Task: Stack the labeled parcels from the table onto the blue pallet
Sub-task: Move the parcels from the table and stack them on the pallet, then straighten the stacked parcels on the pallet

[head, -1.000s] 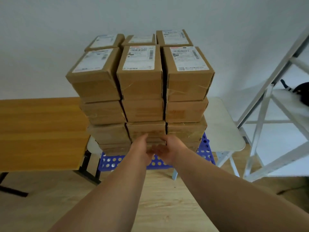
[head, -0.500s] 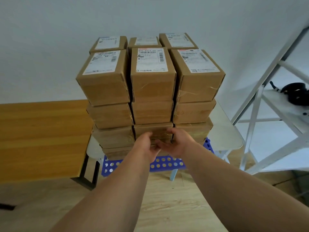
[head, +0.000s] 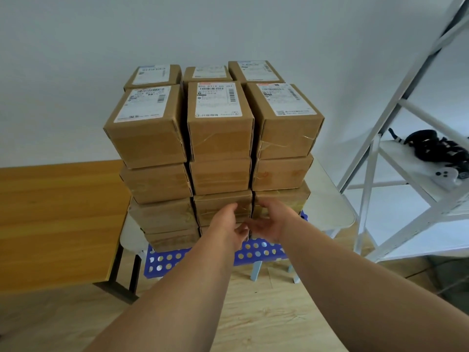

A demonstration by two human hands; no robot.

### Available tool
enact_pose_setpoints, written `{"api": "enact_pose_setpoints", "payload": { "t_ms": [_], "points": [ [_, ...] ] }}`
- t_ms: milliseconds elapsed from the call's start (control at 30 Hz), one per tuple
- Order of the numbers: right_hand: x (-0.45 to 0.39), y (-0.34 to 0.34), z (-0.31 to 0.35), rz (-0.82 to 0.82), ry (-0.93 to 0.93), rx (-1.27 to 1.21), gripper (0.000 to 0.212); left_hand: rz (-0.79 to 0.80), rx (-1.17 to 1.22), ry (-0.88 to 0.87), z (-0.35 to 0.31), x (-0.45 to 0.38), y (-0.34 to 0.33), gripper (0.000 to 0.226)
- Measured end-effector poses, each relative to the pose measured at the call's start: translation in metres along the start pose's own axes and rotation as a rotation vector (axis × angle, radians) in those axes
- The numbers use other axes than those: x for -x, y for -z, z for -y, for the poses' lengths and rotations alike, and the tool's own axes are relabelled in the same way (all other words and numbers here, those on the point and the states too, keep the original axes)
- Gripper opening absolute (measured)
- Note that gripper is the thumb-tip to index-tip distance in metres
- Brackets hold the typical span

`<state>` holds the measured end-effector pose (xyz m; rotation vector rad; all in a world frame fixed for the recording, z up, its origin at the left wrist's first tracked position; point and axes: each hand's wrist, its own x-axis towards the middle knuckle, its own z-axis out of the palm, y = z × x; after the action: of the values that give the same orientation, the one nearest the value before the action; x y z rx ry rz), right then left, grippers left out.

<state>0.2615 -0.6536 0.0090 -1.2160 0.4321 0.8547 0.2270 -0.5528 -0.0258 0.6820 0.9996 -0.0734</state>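
Brown cardboard parcels [head: 220,138] with white labels on top stand stacked several layers high on the blue perforated pallet [head: 256,252]. Both my arms reach forward to the low middle of the stack's front. My left hand [head: 225,224] has relaxed fingers whose tips touch the front of the third-layer middle parcel [head: 218,201]. My right hand [head: 271,222] is just beside it, palm turned left, fingers loosely spread in front of the lower right parcels. Neither hand holds anything. My hands hide most of the lowest middle parcel.
The pallet lies on a small white table [head: 327,207]. A long wooden table [head: 58,219] stands to the left. To the right is a white metal shelf [head: 380,153] carrying a black object [head: 431,146] and a white controller [head: 446,175]. Wooden floor lies below.
Both hands have lifted from the lowest middle parcel to the layer above and drawn slightly apart. The view has shifted, so the stack sits lower in the frame.
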Motion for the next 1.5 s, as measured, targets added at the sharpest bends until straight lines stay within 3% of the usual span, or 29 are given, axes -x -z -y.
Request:
{"api": "enact_pose_setpoints", "payload": {
  "t_ms": [100,200,367,400,533,600,700,867,967,1200,1333,1500],
  "points": [
    [0.008,-0.004,-0.003,-0.030,-0.016,-0.110,0.012,0.006,-0.023,-0.010,0.000,0.002,0.008,0.039],
    [0.010,-0.015,-0.017,-0.102,-0.054,-0.090,0.018,-0.107,-0.094,-0.022,-0.003,0.006,0.028,0.024],
    [0.012,-0.056,-0.055,0.031,-0.161,0.032,0.011,-0.308,-0.005,-0.144,-0.023,0.013,0.081,0.015],
    [0.014,-0.067,-0.061,0.070,-0.179,0.065,0.013,-0.353,0.032,-0.179,-0.028,0.015,0.092,0.017],
    [0.004,-0.097,-0.082,0.161,-0.206,0.107,0.014,-0.436,0.064,-0.299,-0.043,0.018,0.130,0.065],
    [0.001,-0.108,-0.087,0.151,-0.201,0.090,0.018,-0.440,-0.020,-0.367,-0.051,0.022,0.138,0.067],
    [-0.002,-0.123,-0.084,0.115,-0.176,0.084,0.020,-0.415,-0.225,-0.308,-0.063,0.023,0.144,0.077],
    [-0.015,-0.144,-0.088,0.043,-0.142,-0.016,0.026,-0.275,-0.624,-0.356,-0.082,0.009,0.153,0.077],
    [-0.018,-0.152,-0.093,-0.035,-0.102,-0.067,0.025,-0.266,-0.657,-0.364,-0.087,0.005,0.160,0.073],
    [-0.014,-0.166,-0.088,-0.128,-0.061,-0.111,0.021,-0.222,-0.792,-0.310,-0.089,0.005,0.162,0.090],
    [-0.013,-0.166,-0.091,-0.108,-0.044,-0.138,0.025,-0.191,-0.817,-0.306,-0.093,0.014,0.166,0.083],
    [-0.006,-0.184,-0.102,-0.078,-0.071,-0.037,0.022,-0.262,-1.035,-0.342,-0.114,0.021,0.179,0.034]
  ]
}}
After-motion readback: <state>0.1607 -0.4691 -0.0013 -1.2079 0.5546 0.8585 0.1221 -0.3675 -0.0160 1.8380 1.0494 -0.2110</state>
